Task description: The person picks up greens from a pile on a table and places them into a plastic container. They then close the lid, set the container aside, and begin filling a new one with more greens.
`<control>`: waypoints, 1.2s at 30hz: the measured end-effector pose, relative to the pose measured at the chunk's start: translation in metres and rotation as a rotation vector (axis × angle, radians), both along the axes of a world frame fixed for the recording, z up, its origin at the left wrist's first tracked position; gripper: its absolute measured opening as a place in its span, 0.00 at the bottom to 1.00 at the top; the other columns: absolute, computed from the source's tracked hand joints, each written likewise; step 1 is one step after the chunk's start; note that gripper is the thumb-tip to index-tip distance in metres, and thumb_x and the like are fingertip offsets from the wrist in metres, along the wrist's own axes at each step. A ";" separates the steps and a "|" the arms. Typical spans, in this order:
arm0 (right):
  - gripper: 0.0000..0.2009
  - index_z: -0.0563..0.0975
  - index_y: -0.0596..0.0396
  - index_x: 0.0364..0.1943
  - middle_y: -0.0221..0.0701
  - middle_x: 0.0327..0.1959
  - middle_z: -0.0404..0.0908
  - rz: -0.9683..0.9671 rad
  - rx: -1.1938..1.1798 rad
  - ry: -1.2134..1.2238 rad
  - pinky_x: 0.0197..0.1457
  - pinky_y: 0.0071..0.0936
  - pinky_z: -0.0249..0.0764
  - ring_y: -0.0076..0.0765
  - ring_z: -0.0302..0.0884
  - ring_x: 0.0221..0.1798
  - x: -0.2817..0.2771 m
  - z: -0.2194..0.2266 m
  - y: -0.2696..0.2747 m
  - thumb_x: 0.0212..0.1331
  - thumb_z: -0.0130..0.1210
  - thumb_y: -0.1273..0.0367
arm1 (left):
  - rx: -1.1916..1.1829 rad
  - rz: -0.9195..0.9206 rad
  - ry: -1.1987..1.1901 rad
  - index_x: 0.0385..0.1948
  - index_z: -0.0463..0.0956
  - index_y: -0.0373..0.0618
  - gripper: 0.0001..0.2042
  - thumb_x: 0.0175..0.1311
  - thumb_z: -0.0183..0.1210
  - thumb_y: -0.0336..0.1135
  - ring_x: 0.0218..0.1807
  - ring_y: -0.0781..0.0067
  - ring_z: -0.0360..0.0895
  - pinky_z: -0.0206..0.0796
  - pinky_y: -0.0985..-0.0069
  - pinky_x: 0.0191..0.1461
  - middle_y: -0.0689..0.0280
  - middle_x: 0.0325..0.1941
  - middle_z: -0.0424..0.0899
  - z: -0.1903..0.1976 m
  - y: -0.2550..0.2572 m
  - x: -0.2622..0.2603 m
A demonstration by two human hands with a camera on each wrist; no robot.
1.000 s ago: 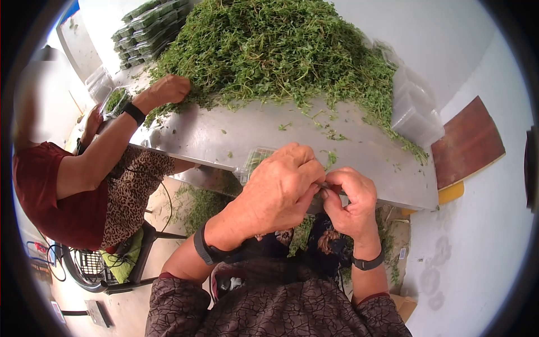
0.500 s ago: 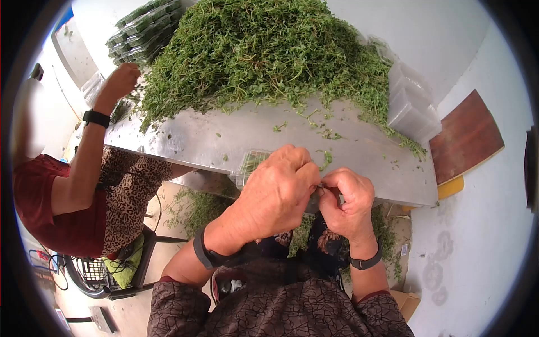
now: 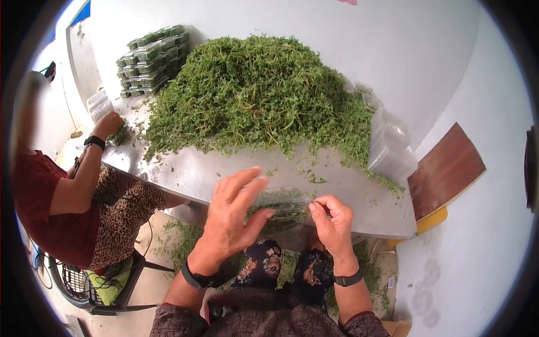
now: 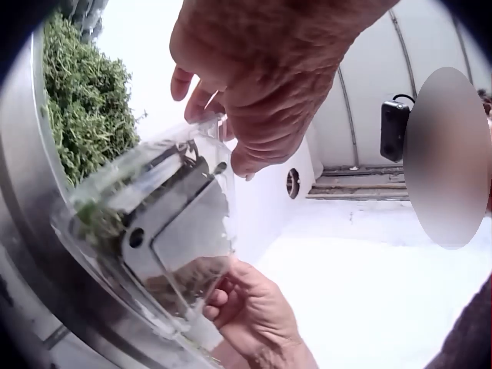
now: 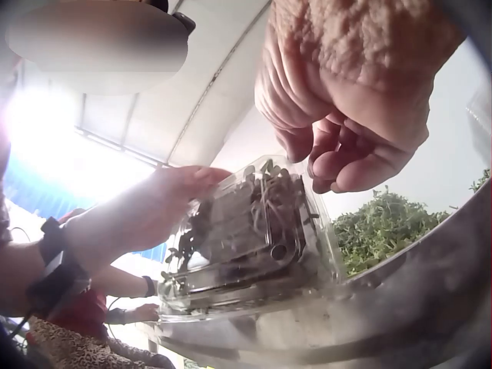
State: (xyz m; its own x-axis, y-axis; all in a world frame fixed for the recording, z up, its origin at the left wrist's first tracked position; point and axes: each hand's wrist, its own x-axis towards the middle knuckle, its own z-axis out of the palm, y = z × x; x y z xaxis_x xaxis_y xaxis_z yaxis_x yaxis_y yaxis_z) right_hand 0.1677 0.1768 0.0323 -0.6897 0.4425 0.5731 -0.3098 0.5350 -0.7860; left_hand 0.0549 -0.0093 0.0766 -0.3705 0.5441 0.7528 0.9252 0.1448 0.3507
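A clear plastic box [image 3: 281,205] of green sprigs is at the table's near edge, between my two hands. My right hand [image 3: 335,222] pinches its right corner between thumb and curled fingers, which the right wrist view shows at the rim of the box [image 5: 254,223]. Spread and slightly blurred, my left hand [image 3: 227,216] is over the left end of the box with its fingers extended. In the left wrist view its fingertips are right at the upper edge of the box [image 4: 188,223].
A large heap of green sprigs [image 3: 252,95] covers the back of the metal table [image 3: 179,171]. Stacked filled boxes [image 3: 151,62] stand at back left, nested clear boxes [image 3: 390,146] at right. Another person [image 3: 62,208] sits at left, one hand at a box.
My hands were together, fingertips pinching something small; now they are apart, the left moved left with fingers spread. The head view has tilted up. The other person's hand rose, then came down.
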 end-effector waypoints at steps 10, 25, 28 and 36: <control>0.07 0.75 0.63 0.30 0.28 0.18 0.75 -0.147 -0.044 -0.085 0.25 0.23 0.65 0.20 0.68 0.21 -0.034 -0.010 0.004 0.60 0.55 0.72 | 0.082 -0.036 -0.489 0.67 0.52 0.41 0.42 0.54 0.65 0.49 0.62 0.55 0.68 0.63 0.62 0.60 0.48 0.65 0.64 -0.059 -0.014 -0.015; 0.04 0.75 0.63 0.35 0.30 0.25 0.78 -0.088 -0.036 -0.028 0.32 0.21 0.70 0.21 0.72 0.27 -0.018 -0.044 0.011 0.62 0.52 0.74 | -0.116 0.224 0.083 0.51 0.74 0.44 0.28 0.46 0.69 0.43 0.71 0.47 0.53 0.40 0.49 0.71 0.50 0.68 0.61 -0.036 0.006 0.005; 0.04 0.75 0.63 0.35 0.29 0.25 0.77 -0.092 -0.042 -0.035 0.31 0.21 0.69 0.21 0.71 0.26 -0.017 -0.043 0.011 0.62 0.53 0.74 | -0.233 0.217 0.186 0.50 0.74 0.45 0.26 0.46 0.68 0.39 0.71 0.51 0.55 0.41 0.48 0.70 0.52 0.64 0.65 -0.040 0.020 0.010; 0.03 0.76 0.62 0.34 0.27 0.26 0.78 -0.127 -0.037 -0.034 0.33 0.20 0.71 0.19 0.73 0.29 -0.016 -0.045 0.012 0.61 0.53 0.75 | -0.244 0.348 0.216 0.50 0.73 0.44 0.24 0.46 0.65 0.29 0.60 0.59 0.69 0.45 0.53 0.70 0.58 0.55 0.74 -0.045 0.023 -0.007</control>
